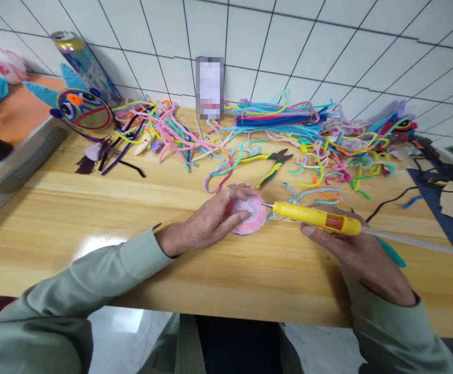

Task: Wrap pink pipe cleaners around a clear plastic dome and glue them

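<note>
My left hand (219,214) grips a round coil of pink and pale lilac pipe cleaners (254,212) by its left side, thumb across its face and fingers round the far edge. In my right hand (339,241) is a yellow hot glue gun (316,215), a clear glue stick (413,241) sticking out of its back. The metal nozzle points left and sits at the coil's right rim; whether it touches I cannot tell. Green-and-yellow pliers (275,165) lie just beyond the coil, jaws apart. Loose blue pipe cleaners (308,193) lie behind the glue gun.
Bundled pipe cleaners (281,117) and tangled pink ones (172,130) line the tiled wall. A phone (210,88) leans there. A blue can (86,67) stands behind a fish-like face figure (84,109) at left. A black cord (390,195) runs over the right side of the table (133,270).
</note>
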Demonstrator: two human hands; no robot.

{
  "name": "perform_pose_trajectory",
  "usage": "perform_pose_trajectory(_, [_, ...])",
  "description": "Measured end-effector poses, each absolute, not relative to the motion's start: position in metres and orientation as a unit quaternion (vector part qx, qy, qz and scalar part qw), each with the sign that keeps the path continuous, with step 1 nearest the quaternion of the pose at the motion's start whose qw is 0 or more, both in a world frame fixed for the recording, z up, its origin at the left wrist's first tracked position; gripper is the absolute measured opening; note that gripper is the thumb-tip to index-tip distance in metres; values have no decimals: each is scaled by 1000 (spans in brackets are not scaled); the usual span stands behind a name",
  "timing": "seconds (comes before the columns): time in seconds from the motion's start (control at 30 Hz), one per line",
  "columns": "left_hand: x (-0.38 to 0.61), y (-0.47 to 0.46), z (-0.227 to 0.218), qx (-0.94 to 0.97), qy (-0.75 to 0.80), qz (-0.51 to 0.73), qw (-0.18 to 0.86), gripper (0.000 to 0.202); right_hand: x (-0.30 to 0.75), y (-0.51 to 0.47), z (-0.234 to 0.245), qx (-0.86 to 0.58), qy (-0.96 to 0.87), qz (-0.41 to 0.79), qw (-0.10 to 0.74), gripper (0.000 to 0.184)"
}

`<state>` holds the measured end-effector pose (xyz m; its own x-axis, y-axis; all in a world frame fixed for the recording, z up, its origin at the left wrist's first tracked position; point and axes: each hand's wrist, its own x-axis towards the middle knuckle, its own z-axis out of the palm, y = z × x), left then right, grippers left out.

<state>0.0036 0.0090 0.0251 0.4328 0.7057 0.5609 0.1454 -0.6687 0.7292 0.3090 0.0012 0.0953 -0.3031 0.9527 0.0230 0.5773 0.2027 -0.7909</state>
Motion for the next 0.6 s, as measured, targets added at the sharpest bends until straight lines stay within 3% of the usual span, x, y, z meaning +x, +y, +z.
perform_pose_trajectory(0.6, [1, 7, 33, 841, 251, 402, 263, 8, 308, 12, 110, -489, -792, 326, 165, 27])
